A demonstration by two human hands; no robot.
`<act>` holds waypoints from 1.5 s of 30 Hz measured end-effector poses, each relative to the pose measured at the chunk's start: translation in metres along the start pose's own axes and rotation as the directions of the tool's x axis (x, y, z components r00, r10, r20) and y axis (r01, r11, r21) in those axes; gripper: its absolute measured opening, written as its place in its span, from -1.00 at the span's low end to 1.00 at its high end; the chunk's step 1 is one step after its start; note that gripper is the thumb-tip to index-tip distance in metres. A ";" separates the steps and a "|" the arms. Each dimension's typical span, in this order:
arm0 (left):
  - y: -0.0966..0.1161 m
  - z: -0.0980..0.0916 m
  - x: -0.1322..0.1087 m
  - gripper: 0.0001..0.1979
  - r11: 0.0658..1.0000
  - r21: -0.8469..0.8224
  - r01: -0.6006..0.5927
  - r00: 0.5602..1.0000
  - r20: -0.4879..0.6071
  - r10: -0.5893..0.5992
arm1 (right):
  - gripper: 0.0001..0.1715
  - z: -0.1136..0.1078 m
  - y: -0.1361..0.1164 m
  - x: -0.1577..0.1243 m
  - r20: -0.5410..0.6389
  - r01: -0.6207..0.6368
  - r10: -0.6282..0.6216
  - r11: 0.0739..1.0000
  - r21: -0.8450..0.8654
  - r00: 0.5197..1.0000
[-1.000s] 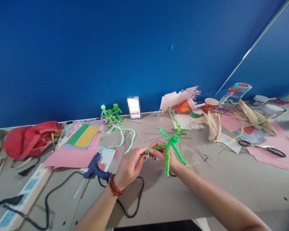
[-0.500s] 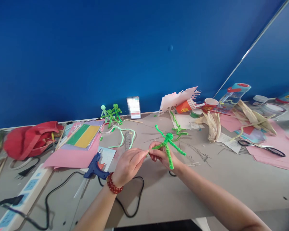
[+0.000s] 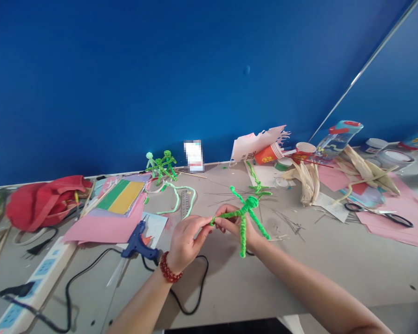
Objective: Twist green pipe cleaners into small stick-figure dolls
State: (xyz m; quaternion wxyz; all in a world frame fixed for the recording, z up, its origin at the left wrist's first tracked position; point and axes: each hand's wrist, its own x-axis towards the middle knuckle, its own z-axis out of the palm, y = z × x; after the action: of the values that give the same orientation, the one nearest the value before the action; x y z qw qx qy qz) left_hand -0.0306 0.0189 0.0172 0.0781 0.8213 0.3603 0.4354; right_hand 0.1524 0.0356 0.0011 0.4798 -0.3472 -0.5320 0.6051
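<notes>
Above the front middle of the table, a bright green pipe-cleaner figure (image 3: 243, 218) with several twisted limbs is held between both hands. My left hand (image 3: 190, 239), with a red beaded bracelet on its wrist, pinches the tip of one limb. My right hand (image 3: 235, 225) is closed on the same limb close beside it, the figure's body and other limbs sticking out over that hand. Part of the right fingers is hidden behind the limb and palm. More green pipe-cleaner figures (image 3: 162, 164) stand near the wall.
A blue glue gun (image 3: 139, 245) lies left of my left hand, its black cord looping in front. Behind are a ruler (image 3: 185, 203) and pale green pipe cleaners (image 3: 176, 197). Thin wires (image 3: 289, 221), scissors (image 3: 379, 211), dried husks (image 3: 308, 183) and pink paper (image 3: 397, 227) lie right.
The figure has tilted and shifted slightly right and down. More of the limb's tip now shows between my fingertips; my left hand's fingers have shifted their pinch.
</notes>
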 end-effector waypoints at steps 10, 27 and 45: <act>0.012 0.007 0.000 -0.87 0.655 -0.576 0.488 0.858 0.179 -0.482 | -0.85 0.003 -0.004 -0.003 -0.033 0.086 -0.092 0.984 -0.156 0.995; 0.011 0.005 0.000 -0.82 0.847 -0.383 0.368 0.924 0.049 -0.379 | -0.85 0.001 0.003 -0.001 -0.067 0.041 -0.048 0.994 -0.101 0.997; -0.001 -0.003 0.003 -0.58 0.971 0.142 -0.191 0.979 -0.043 0.199 | -0.77 0.000 0.009 -0.001 0.024 0.008 -0.011 0.994 0.107 1.000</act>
State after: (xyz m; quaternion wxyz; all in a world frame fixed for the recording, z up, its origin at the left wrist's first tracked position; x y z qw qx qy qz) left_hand -0.0325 0.0209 0.0210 -0.0321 0.8435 0.3091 0.4382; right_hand 0.1506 0.0350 -0.0074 0.4939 -0.3113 -0.5065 0.6345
